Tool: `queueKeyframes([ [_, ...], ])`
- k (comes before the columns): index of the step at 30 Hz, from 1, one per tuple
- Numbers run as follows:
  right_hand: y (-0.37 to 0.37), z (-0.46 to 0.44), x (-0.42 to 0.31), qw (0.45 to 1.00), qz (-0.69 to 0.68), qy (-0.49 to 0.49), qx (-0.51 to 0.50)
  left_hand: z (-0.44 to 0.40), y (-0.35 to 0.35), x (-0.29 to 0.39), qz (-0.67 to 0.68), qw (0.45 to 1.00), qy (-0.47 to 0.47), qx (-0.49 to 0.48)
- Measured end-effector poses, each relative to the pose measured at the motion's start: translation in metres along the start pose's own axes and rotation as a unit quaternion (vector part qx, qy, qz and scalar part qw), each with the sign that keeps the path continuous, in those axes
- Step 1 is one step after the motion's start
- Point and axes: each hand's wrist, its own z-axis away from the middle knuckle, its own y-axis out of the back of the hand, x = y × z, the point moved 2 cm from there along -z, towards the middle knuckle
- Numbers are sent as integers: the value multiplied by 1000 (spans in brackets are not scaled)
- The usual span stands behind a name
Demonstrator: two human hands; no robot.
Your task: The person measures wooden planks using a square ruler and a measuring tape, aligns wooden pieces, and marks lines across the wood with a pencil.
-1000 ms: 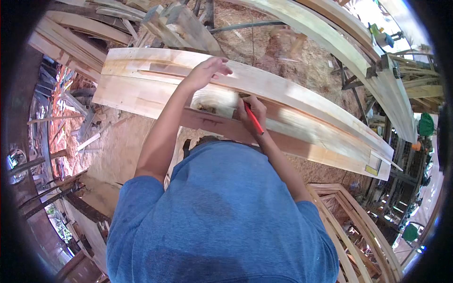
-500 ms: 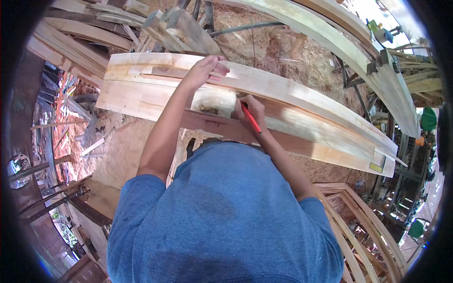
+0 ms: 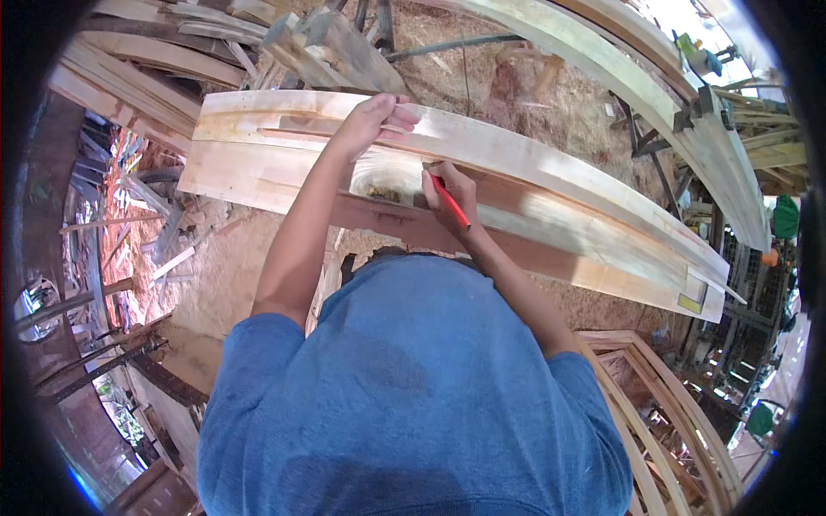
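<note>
A red pencil (image 3: 450,202) is gripped in my right hand (image 3: 449,191), its upper end slanting down toward my wrist. The tip points at the edge between two pale pieces of wood, though the fingers partly hide it. Farther left, my left hand (image 3: 372,127) lies over a curved wooden piece (image 3: 516,152), fingers stretched out and slightly apart. Beneath that piece is a wide plank (image 3: 245,168), which runs from upper left to lower right in front of me. A dark knot marks the plank between my arms.
Stacked timber (image 3: 138,82) fills the upper left. Another long curved beam (image 3: 594,73) crosses the upper right over a sawdust-covered floor (image 3: 439,73). Curved wooden frames (image 3: 680,396) stand at the lower right. A small yellow patch (image 3: 689,302) shows near the plank's right end.
My right hand, with the red pencil, has shifted slightly left and up along the wood's edge. My left hand stays in nearly the same place on the curved piece.
</note>
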Motion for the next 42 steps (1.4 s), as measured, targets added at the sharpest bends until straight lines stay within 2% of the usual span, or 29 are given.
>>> queueKeyframes([
  [9, -1, -3, 0, 999, 25, -17, -14, 2, -2, 2, -19, 1000, 4, 1],
  [12, 3, -2, 3, 999, -30, -5, -29, 3, -5, 6, -26, 1000, 13, 8],
  [15, 0, -4, -2, 1000, -23, -4, -2, 6, -9, 10, -35, 999, 6, 18],
  [21, 4, -8, -2, 999, -35, 9, -16, 3, -7, 6, -46, 999, 2, 5],
  [24, 7, -1, 4, 993, -90, -71, -32, 2, -7, 6, -59, 998, 11, 10],
  [30, 9, 3, 0, 998, -17, 11, 57, 2, -7, 8, -62, 998, 14, 11],
  [42, 9, -1, -2, 999, 14, 11, 44, 1, -4, 5, -51, 999, 1, 5],
])
